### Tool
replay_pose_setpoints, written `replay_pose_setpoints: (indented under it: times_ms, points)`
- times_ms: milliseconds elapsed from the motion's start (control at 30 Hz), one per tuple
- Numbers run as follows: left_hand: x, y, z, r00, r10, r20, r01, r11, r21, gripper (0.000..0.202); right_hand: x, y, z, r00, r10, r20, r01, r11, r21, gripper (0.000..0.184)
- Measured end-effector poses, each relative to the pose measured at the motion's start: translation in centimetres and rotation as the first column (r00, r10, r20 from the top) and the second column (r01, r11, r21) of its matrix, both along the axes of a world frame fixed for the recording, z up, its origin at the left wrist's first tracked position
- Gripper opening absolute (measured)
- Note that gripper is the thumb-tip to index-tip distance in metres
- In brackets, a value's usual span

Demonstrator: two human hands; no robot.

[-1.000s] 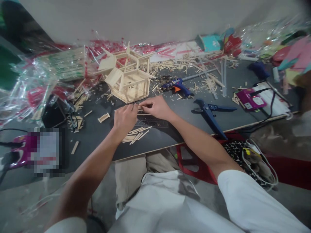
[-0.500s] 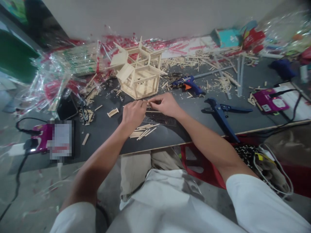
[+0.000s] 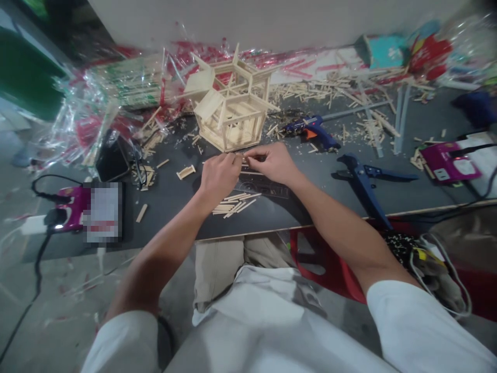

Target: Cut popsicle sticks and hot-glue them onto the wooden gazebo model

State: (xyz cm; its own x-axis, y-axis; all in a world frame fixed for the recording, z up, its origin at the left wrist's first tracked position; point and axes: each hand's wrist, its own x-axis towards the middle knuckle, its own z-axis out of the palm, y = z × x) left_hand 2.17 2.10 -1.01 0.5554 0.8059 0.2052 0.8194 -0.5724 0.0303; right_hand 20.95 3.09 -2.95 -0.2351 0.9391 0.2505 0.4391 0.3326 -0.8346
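My left hand (image 3: 219, 175) and my right hand (image 3: 272, 161) meet over the dark board (image 3: 272, 207), fingertips pinched together on a small piece made of thin wooden sticks (image 3: 246, 163), mostly hidden by the fingers. Just behind them stands a hexagonal model house of wooden sticks (image 3: 231, 116). A loose pile of cut sticks (image 3: 233, 203) lies under my left wrist. A clear ruler-like plate (image 3: 267, 186) lies under my right hand.
A blue glue gun (image 3: 312, 129) and blue cutters (image 3: 365, 181) lie right of my hands. Stick scraps litter the back of the board. Crumpled clear wrapping (image 3: 97, 114) is at the left, purple devices (image 3: 66, 212) (image 3: 446, 163) at both sides, and a red stool (image 3: 326, 269) below.
The view has shifted, so everything sits further right and higher. Both hands stay pinched together on the small stick piece, with little movement relative to the board.
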Motion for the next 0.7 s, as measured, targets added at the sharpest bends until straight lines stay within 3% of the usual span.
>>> replay_pose_setpoints:
  times_ms: [133,400,700]
  points:
    - [-0.06,0.03,-0.14,0.999,-0.01,0.034,0.01,1.0,0.001,0.035,0.02,-0.06,0.02,1.0,0.002,0.013,-0.003,1.0,0.018,0.027]
    - [0.02,-0.24,0.73,0.999,0.032,-0.037,-0.034,0.999,-0.04,0.037,0.04,-0.15,0.51,0.998,0.022,0.054,-0.025,0.997,0.069,0.026]
    - [-0.27,-0.42,0.72,0.998,-0.026,-0.058,0.029,0.998,0.053,0.036,0.15,-0.61,0.92,0.998,0.016,0.059,-0.021,0.996,0.081,0.027]
